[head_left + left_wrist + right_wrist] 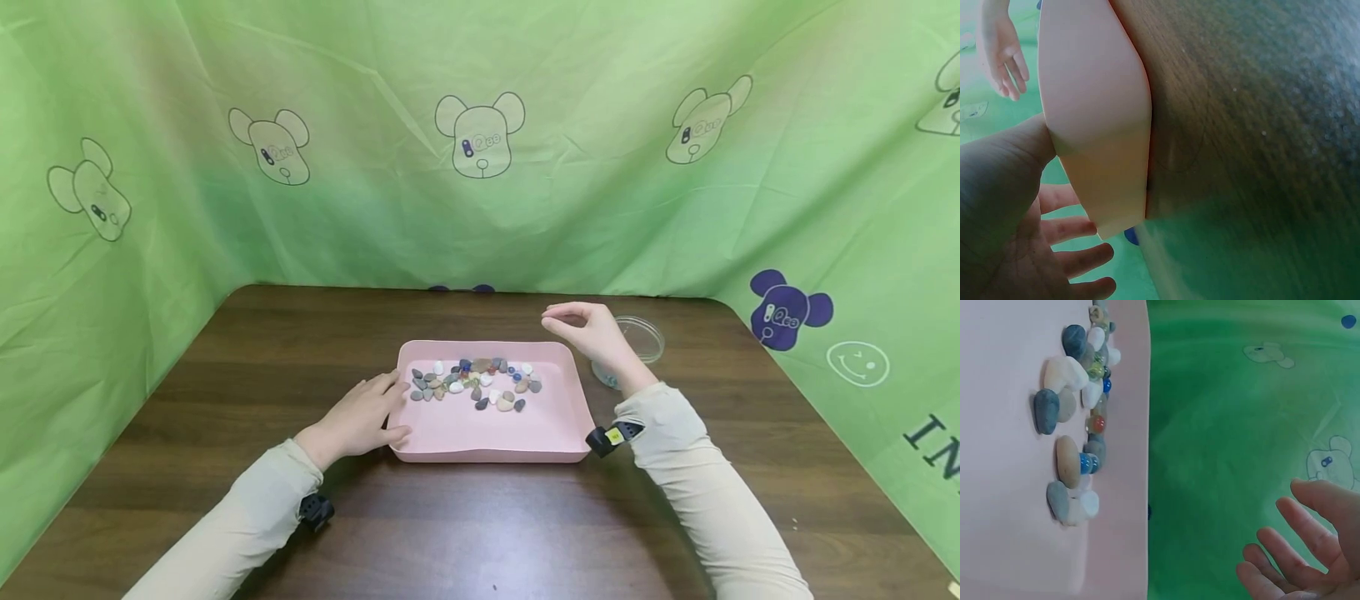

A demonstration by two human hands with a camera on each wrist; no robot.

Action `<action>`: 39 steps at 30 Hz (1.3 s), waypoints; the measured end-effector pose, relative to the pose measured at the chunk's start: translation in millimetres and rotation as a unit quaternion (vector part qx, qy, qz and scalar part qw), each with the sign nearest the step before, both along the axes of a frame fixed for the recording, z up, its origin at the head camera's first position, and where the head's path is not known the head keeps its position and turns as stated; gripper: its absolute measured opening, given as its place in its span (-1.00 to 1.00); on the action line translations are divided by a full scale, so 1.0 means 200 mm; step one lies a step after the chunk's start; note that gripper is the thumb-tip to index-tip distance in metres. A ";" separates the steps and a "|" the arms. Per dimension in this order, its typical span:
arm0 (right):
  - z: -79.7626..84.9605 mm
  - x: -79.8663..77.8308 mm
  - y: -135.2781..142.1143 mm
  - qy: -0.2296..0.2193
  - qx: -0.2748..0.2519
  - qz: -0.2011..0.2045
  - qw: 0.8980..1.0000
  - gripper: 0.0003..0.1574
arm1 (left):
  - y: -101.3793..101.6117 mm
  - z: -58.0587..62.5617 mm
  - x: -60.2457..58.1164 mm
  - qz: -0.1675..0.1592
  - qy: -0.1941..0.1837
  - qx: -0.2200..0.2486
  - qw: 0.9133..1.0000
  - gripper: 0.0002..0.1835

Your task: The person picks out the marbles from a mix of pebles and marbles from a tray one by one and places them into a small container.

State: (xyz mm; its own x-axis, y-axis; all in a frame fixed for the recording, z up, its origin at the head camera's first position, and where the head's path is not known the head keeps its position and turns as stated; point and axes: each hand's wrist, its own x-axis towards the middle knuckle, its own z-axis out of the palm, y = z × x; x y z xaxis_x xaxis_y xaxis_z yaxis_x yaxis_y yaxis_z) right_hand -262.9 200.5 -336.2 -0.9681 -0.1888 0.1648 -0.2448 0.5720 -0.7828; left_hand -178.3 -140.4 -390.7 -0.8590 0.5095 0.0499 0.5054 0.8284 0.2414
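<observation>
A pink tray (495,440) holds a spread of pebbles and glass marbles. Among them are a dark grey pebble (1046,411), a tan pebble (1068,461) and a red marble (1099,424). My left hand (362,417) rests at the tray's left rim with its fingers spread; in the left wrist view its thumb goes over the wall. Above the tray's far right corner, my right hand (596,333) is raised with fingers loosely bent and nothing between them. Just behind the right wrist is a clear round container (647,340), partly hidden, with something bluish low inside.
Under everything is a dark brown wooden table (465,533). A green printed cloth (375,217) hangs around its back and sides. Each forearm carries a black wrist camera, one of them hanging close to the tray's right wall.
</observation>
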 end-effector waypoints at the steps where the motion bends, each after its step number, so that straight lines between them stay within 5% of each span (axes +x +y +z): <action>1: -0.01 0.00 -0.01 -0.004 -0.004 0.001 1.000 -0.57 | 0.00 0.00 0.00 0.000 0.000 0.000 1.000 -0.34; 29: -0.08 -0.08 -0.11 -0.043 -0.022 0.024 0.999 -0.55 | 0.01 0.02 0.01 0.002 0.001 0.001 1.000 -0.34; 39: -0.13 -0.11 -0.13 -0.058 0.016 0.051 0.997 -0.61 | 0.00 0.01 0.00 0.000 0.005 0.000 1.000 -0.34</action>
